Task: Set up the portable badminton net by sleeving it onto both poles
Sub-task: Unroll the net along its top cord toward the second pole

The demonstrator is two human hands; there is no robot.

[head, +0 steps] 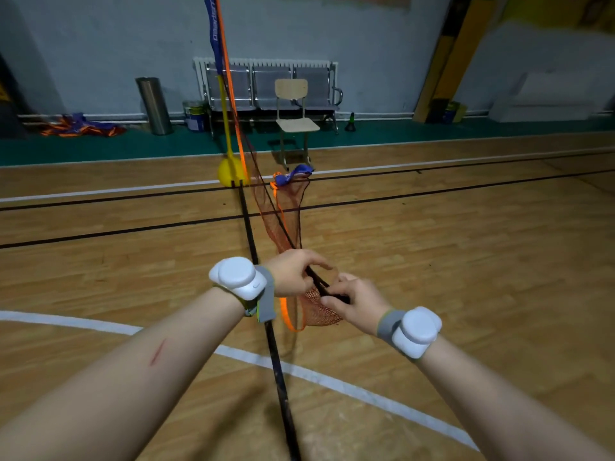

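wooden gym floor (466, 261), grey wall (366, 34)

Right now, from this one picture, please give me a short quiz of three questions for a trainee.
1. True or false: the yellow pole stands in a yellow base.
2. What do the left hand and the right hand grip together? A) a racket B) the orange net C) a ball
3. Fill in: in front of the metal bench stands a wooden ___.
Key: 1 true; 2 B; 3 chair.
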